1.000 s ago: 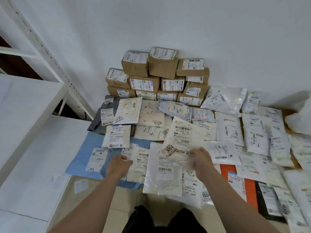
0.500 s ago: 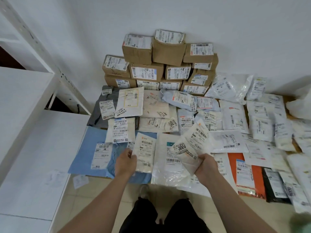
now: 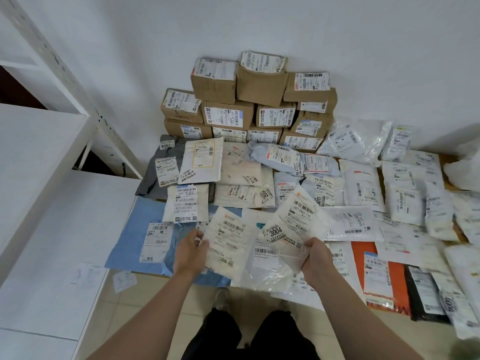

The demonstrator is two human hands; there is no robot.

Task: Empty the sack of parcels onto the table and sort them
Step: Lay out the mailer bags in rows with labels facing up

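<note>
- Two flat parcels are up off the pile at once. The left hand point(image 3: 191, 252) pinches the left edge of a cream paper mailer with a printed label point(image 3: 228, 242). The right hand point(image 3: 315, 259) has its fingers curled round the lower corner of a crinkly translucent plastic mailer with a "3004" sticker point(image 3: 291, 224).
- Both are held just above the near edge of the table point(image 3: 444, 178), over a clear plastic bag with a barcode label point(image 3: 262, 268) and a pale blue plastic mailer point(image 3: 130, 245) lying flat below. Parcels already cover the surface, so the emptying looks done and this is sorting.
- Stacked brown cardboard boxes point(image 3: 249, 100) sit at the back against the wall with soft bags in front, so I'd judge like goes with like.
- To do it well, I'd read each label while it faces up, then settle one parcel before the other rather than juggling both.
- The plastic one will likely sag and slip, so a fuller grip nearer its middle would help. The paper one looks stiff enough to carry by its edge.
- Lift clear before moving sideways, or the overlapping bags beneath may drag along and muddle the rows.
- Set each down label-up, without covering a neighbour's barcode.
</note>
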